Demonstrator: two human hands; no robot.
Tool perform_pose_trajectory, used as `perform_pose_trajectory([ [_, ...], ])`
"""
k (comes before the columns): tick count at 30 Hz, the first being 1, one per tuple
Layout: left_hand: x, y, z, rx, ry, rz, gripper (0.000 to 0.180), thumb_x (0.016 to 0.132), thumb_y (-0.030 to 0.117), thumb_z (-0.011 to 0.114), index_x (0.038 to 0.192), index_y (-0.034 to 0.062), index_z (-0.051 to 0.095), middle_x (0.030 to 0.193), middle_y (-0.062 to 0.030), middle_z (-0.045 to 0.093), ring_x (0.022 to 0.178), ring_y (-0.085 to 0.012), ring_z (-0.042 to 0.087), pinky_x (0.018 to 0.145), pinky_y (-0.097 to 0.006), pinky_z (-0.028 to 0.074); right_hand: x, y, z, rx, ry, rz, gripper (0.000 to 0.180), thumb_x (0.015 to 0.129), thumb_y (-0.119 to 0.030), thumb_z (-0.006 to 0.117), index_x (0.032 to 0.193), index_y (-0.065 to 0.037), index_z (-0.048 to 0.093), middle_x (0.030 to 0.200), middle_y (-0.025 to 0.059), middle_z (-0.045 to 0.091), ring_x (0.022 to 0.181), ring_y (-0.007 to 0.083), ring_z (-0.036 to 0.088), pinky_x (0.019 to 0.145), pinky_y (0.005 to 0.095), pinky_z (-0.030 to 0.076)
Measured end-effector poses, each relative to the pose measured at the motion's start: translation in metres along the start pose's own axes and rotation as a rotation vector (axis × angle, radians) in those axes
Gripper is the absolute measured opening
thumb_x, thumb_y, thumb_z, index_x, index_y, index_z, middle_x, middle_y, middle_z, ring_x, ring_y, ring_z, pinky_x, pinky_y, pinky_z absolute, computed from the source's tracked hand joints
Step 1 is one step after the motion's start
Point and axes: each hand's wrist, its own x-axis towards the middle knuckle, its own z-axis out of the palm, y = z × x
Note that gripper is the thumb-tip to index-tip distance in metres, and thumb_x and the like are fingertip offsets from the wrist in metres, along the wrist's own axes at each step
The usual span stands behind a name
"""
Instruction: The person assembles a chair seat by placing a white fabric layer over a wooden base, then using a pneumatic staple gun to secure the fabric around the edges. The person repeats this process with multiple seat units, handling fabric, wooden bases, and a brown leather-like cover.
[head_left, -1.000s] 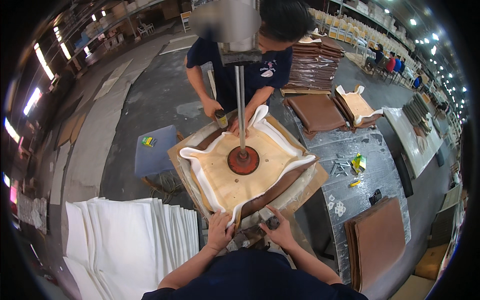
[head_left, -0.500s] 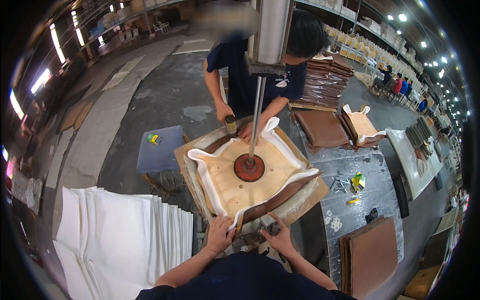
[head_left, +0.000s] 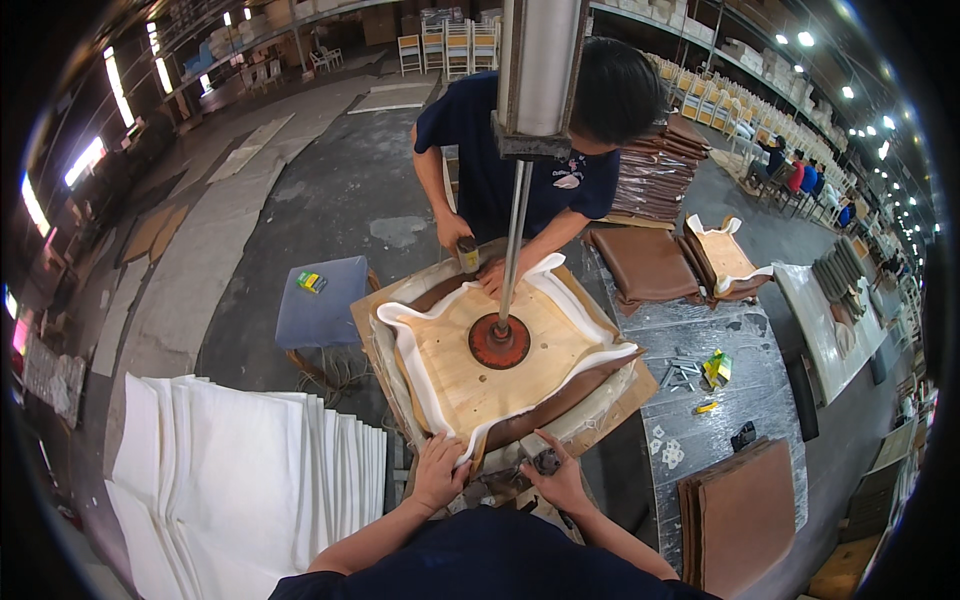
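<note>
A square wooden seat board (head_left: 450, 365) lies underside up, edged with white padding (head_left: 421, 385) and a brown cover (head_left: 545, 412). A round red press foot (head_left: 499, 341) on a metal rod bears down on its middle. My left hand (head_left: 438, 473) is at the near left corner, fingers closed over the white padding's edge. In my right hand (head_left: 562, 484) is a staple gun (head_left: 543, 456), its front close to the near edge of the cover. Across the seat, a co-worker holds another staple gun (head_left: 467, 254), the other hand (head_left: 493, 277) resting on the far edge.
White padding sheets (head_left: 230, 470) are stacked at left, beside a blue-topped stool (head_left: 322, 300) with a small box on it. On the right-hand table (head_left: 690, 345) lie staple strips (head_left: 680, 374), a yellow-green box (head_left: 716, 368), brown covers (head_left: 742, 510) and finished cushions (head_left: 645, 265).
Both my hands keep nearly the same places at the near edge. The co-worker's head and staple gun have shifted slightly to the right.
</note>
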Motion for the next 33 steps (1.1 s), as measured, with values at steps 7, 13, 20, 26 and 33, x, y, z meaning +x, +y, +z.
perform_pose_trajectory([
  [7, 0.0013, 0.0001, -0.0008, -0.001, -0.021, -0.004, 0.038, 0.094, 0.023, 0.081, 0.128, 0.0086, 0.073, 0.138, -0.0137, 0.071, 0.145, -0.0445, 0.058, 0.125, -0.059, 0.04, 0.0008, -0.0003, -0.0014, 0.003, -0.023, 0.013, 0.078, 0.088, -0.016, 0.092, 0.158, -0.013, 0.06, 0.144, 0.0192, 0.073, 0.136, 0.032, 0.071, 0.113, 0.0415, 0.056],
  [13, 0.002, 0.0004, -0.002, -0.006, -0.024, -0.004, 0.037, 0.095, 0.021, 0.079, 0.129, 0.0075, 0.073, 0.137, -0.0148, 0.072, 0.145, -0.0456, 0.058, 0.125, -0.058, 0.04, 0.0007, -0.0035, -0.0026, -0.041, -0.029, -0.003, 0.077, 0.088, -0.017, 0.092, 0.159, -0.012, 0.06, 0.149, 0.0178, 0.07, 0.138, 0.031, 0.07, 0.114, 0.0412, 0.055],
  [20, 0.001, 0.0006, 0.0005, 0.01, -0.013, -0.01, 0.037, 0.095, 0.022, 0.08, 0.129, 0.0089, 0.073, 0.137, -0.0138, 0.072, 0.145, -0.0444, 0.058, 0.126, -0.058, 0.039, 0.0013, -0.0009, -0.0024, -0.036, 0.011, -0.054, 0.074, 0.089, -0.016, 0.091, 0.157, -0.015, 0.063, 0.126, 0.0157, 0.08, 0.118, 0.021, 0.074, 0.104, 0.0381, 0.058],
  [26, -0.0002, 0.0018, 0.0001, 0.007, -0.005, -0.022, 0.036, 0.095, 0.022, 0.08, 0.128, 0.0091, 0.074, 0.138, -0.0135, 0.072, 0.146, -0.0443, 0.057, 0.126, -0.058, 0.039, 0.0022, 0.0006, -0.0025, -0.037, 0.005, -0.046, 0.074, 0.089, -0.015, 0.091, 0.157, -0.016, 0.063, 0.125, 0.0153, 0.08, 0.119, 0.0205, 0.074, 0.104, 0.0385, 0.059],
  [33, -0.0001, 0.001, -0.0015, 0.004, -0.009, -0.021, 0.035, 0.095, 0.021, 0.08, 0.126, 0.0087, 0.073, 0.137, -0.014, 0.072, 0.147, -0.0442, 0.057, 0.126, -0.059, 0.039, 0.0014, 0.001, -0.0006, -0.081, 0.01, -0.042, 0.076, 0.088, -0.015, 0.093, 0.157, -0.017, 0.062, 0.128, 0.0175, 0.079, 0.121, 0.0246, 0.075, 0.105, 0.0399, 0.059],
])
